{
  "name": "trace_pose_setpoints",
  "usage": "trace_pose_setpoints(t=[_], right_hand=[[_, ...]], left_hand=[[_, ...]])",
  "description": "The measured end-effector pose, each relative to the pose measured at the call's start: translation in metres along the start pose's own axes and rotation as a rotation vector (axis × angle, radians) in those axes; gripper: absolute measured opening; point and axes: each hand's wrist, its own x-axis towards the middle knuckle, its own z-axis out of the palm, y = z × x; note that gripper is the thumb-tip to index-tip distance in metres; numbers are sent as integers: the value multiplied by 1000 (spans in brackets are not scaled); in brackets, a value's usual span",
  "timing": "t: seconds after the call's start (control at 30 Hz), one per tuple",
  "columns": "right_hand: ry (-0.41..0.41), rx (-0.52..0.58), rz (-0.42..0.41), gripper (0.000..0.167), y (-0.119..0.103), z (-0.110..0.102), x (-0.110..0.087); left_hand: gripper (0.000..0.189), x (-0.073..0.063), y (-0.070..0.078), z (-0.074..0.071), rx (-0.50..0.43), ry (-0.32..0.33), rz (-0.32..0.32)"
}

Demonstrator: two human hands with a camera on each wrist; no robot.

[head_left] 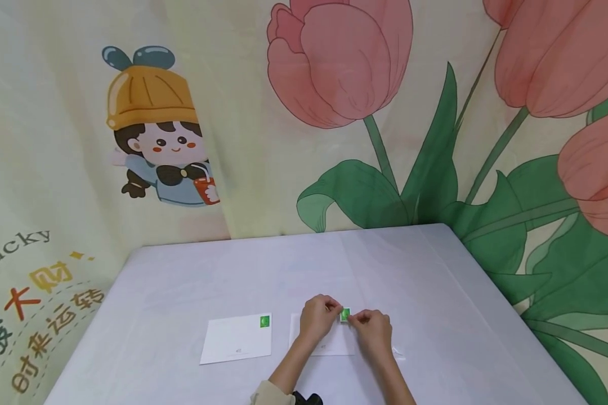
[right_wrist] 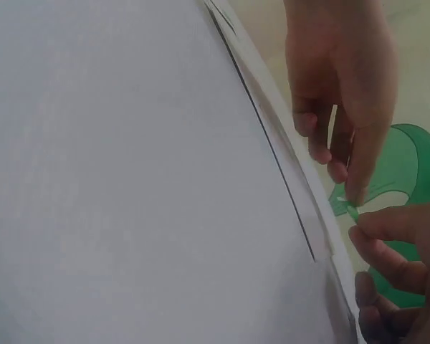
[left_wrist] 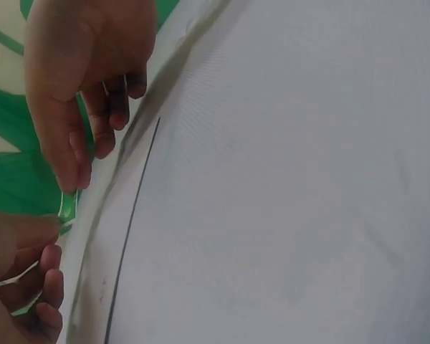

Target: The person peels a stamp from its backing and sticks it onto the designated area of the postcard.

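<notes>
Between my two hands, a small green stamp (head_left: 345,314) is held by opposite edges, above the upper right part of a white card (head_left: 329,344). My left hand (head_left: 320,318) pinches the stamp's left side between thumb and finger. From the other side my right hand (head_left: 374,332) pinches it low on the right. The left wrist view shows the stamp (left_wrist: 68,208) almost edge-on between the fingertips. In the right wrist view the stamp (right_wrist: 352,213) looks thin and tilted. The hands and forearms hide much of the card.
Left of my hands lies another white card (head_left: 235,340) with a green stamp (head_left: 264,321) in its top right corner. A bit of clear plastic (head_left: 398,354) lies right of my right hand. The white-covered table (head_left: 208,281) ends at a printed curtain (head_left: 253,140).
</notes>
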Motion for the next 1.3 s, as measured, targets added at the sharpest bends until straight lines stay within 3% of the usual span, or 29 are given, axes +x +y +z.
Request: trace_pose_setpoints(t=[0.3, 0.57, 1.3], right_hand=[[-8, -98, 17, 17, -2, 3, -4], [5, -152, -5, 19, 1, 5, -3], [31, -202, -32, 20, 2, 9, -4]], left_hand=[[9, -3, -10, 5, -48, -25, -5], [11, -4, -10, 7, -8, -21, 5], [12, -6, -9, 9, 23, 12, -22]])
